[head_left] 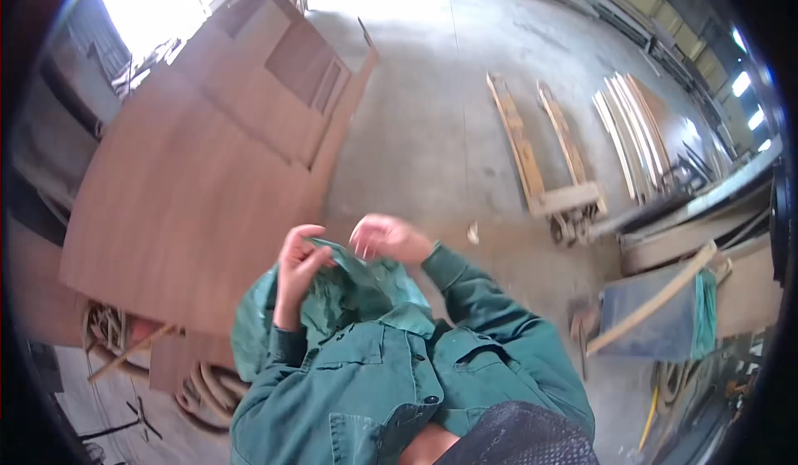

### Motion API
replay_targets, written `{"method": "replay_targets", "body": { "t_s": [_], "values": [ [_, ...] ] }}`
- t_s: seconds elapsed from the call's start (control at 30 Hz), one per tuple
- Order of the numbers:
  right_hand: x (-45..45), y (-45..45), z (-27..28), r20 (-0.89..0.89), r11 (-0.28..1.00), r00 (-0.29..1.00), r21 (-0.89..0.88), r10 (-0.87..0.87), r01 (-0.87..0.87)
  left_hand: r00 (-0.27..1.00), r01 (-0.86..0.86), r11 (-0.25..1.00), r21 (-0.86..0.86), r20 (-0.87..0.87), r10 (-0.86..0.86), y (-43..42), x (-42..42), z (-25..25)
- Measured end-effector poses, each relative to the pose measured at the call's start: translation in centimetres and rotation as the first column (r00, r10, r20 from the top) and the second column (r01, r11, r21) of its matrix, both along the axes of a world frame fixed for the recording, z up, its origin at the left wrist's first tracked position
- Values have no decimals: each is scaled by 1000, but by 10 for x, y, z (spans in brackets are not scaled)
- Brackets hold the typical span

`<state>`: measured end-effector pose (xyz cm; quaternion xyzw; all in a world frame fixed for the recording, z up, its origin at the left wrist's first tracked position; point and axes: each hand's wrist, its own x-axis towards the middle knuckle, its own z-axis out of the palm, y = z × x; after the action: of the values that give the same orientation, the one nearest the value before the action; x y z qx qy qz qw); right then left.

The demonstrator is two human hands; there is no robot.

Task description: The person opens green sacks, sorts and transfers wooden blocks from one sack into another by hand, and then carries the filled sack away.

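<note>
Green cloth (353, 286), creased and bunched, hangs in front of my buttoned green jacket (349, 361). On its left side my left hand (301, 265) pinches the cloth's upper edge between thumb and fingers. Just right of it, my right hand (389, 239) is raised at the cloth's top edge with the fingers curled down. Its fingertips are blurred, and whether they grip the cloth cannot be made out. The lower part of the cloth merges with the jacket.
Large brown wooden sheets (191, 182) lie at the left. A pallet jack (569, 199) stands on the concrete floor (416, 108) ahead. Leaning boards (636, 132) are at the right, with a blue-grey bin (644, 319) nearer. Coiled hoses (208, 394) lie at lower left.
</note>
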<state>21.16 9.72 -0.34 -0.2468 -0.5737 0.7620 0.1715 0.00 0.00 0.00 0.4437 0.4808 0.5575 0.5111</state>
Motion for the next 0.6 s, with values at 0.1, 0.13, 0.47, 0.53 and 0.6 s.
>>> {"method": "replay_targets", "body": {
  "t_s": [0.1, 0.13, 0.47, 0.53, 0.6],
  "values": [
    [-29, 139, -10, 100, 916, 995, 397, 15, -53, 996, 65, 990, 124, 45, -71, 177, 16, 14],
    [-28, 172, -3, 12, 933, 1000, 359, 8, -11, 995, 96, 984, 151, 3, -98, 216, 17, 19],
    [95, 455, -67, -115, 862, 893, -340, -436, 377, 783, 622, 783, 21, -3, -622, 579, 121, 2],
    [111, 545, -82, -148, 831, 860, -378, -489, 407, 791, 601, 799, 18, 133, -597, 664, 142, -17],
    [131, 630, -106, -75, 677, 747, -492, -660, 548, 832, 544, 838, -27, 149, -535, 740, 161, -29]
  ]
}}
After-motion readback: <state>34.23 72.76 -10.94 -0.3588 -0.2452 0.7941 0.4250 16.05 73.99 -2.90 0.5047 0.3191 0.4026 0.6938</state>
